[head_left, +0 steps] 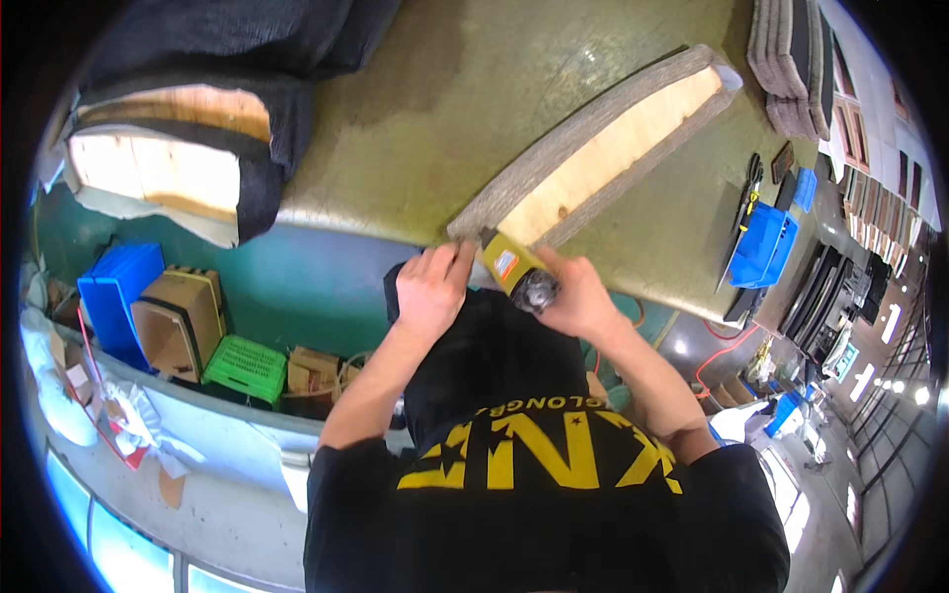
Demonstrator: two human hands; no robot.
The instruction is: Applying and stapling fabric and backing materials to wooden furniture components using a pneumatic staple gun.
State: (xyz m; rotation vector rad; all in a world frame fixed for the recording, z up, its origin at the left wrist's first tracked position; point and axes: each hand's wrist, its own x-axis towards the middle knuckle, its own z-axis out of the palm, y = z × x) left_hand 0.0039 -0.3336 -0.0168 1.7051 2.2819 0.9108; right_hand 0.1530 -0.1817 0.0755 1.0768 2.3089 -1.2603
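A long curved wooden piece [618, 148] lies slantwise on the table, its sides wrapped in grey-brown fabric [563, 138]. At its near end, my left hand [431, 289] is closed with the fingertips on the fabric's corner. My right hand [581, 296] grips a yellow staple gun [507, 263] with a dark round end cap. The tool's nose rests by that same near end, close to my left fingers; the exact contact point is hidden.
To the left sits a dark-covered piece with bare wood [153, 168]. A blue bin [763, 245] with hand tools beside it stands on the table's right. Grey padded pieces [788, 64] are stacked at far right. Below left are a green crate [244, 368] and a cardboard box [178, 321].
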